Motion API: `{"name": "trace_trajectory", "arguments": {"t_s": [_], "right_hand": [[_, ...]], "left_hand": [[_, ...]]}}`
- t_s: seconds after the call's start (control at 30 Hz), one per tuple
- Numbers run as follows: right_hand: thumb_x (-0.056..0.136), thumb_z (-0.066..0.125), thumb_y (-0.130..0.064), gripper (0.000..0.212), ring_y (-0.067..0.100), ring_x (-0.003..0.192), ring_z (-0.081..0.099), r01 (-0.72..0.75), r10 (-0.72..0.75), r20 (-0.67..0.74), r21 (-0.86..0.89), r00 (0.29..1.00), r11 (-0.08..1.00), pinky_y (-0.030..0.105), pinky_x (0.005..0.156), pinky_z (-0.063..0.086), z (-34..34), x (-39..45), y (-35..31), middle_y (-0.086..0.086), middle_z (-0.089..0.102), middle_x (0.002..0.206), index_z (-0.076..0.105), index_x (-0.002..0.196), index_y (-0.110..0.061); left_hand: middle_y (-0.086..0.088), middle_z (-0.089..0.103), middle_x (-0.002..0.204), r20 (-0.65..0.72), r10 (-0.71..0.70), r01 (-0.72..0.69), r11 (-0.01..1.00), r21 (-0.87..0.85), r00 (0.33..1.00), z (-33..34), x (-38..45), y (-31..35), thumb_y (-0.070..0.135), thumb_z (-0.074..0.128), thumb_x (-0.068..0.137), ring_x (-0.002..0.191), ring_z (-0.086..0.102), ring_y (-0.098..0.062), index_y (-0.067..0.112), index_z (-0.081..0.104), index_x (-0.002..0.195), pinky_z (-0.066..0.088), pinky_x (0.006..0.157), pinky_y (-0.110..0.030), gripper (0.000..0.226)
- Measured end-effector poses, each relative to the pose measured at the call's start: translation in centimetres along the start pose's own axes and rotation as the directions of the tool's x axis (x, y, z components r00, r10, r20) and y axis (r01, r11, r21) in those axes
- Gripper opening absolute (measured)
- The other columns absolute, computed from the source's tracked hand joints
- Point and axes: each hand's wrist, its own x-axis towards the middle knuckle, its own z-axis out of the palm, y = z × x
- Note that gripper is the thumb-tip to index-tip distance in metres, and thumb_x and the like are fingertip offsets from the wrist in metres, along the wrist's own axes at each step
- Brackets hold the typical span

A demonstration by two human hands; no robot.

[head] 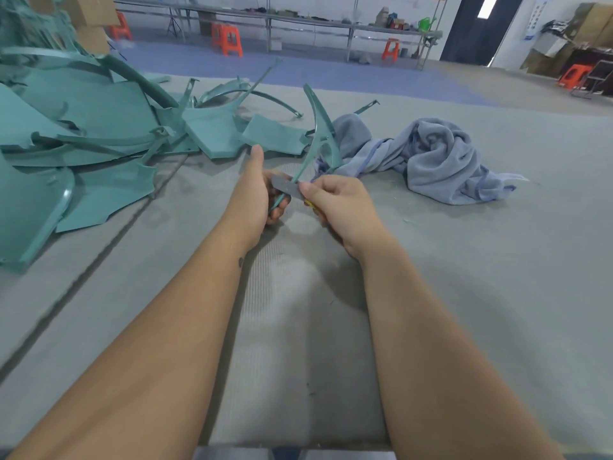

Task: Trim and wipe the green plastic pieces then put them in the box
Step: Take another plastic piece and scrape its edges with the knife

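Observation:
My left hand grips the lower end of a long curved green plastic piece that rises up and away over the table. My right hand holds a knife with a grey blade and a yellow handle mostly hidden in the fist. The blade lies against the piece's thin stem, right beside my left fingers. A crumpled blue-grey cloth lies just behind my right hand. No box is in view.
A big heap of green plastic pieces fills the left side of the grey padded table. Beyond the table edge stand long metal benches, orange stools and stacked cartons.

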Motion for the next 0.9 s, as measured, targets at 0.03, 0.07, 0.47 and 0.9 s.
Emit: {"name": "trace_trajectory", "arguments": {"t_s": [0.03,0.07,0.47,0.9], "right_hand": [[0.093,0.063,-0.021,0.039,0.009,0.046,0.032,-0.008,0.008,-0.032,0.015,0.999,1.0,0.025,0.049,0.027,-0.1,0.1,0.0,-0.006,0.04,0.045,0.056,0.054,-0.019],[0.093,0.064,-0.022,0.041,0.008,0.046,0.031,-0.022,0.027,-0.079,0.062,0.996,0.998,0.025,0.05,0.027,-0.3,0.2,0.0,-0.008,0.039,0.045,0.059,0.052,-0.02],[0.099,0.056,-0.024,0.031,0.008,0.043,0.027,-0.06,0.294,-0.285,0.618,0.913,0.784,0.02,0.039,0.023,-1.7,1.1,0.1,-0.002,0.042,0.055,0.056,0.069,-0.015],[0.096,0.056,-0.014,0.031,0.006,0.037,0.033,-0.07,0.075,-0.021,0.193,0.997,0.979,0.016,0.036,0.027,-0.5,0.1,-0.3,-0.001,0.047,0.046,0.061,0.066,-0.015]], "left_hand": [[-0.004,0.039,0.046,0.009,0.004,-0.004,1.0,0.008,1.0,-0.1,0.0,-0.1,0.058,0.006,0.1,0.037,0.028,-0.012,0.004,0.062,0.071,0.021,0.037,-0.019,0.082],[-0.005,0.037,0.047,0.02,0.006,-0.007,1.0,0.028,1.0,-0.2,0.1,-0.1,0.059,0.004,0.099,0.037,0.027,-0.012,0.002,0.066,0.074,0.022,0.037,-0.019,0.088],[0.013,0.067,0.077,0.155,0.262,-0.3,0.718,0.628,0.952,-1.9,-0.5,-0.4,0.057,0.061,0.085,0.072,0.06,0.0,0.035,0.07,0.101,0.047,0.066,-0.021,0.029],[0.013,0.044,0.057,0.175,0.402,-0.374,0.493,0.786,0.899,-1.5,0.5,-1.0,0.035,0.048,0.1,0.056,0.043,-0.003,0.035,0.043,0.062,0.028,0.052,-0.027,0.038]]}}
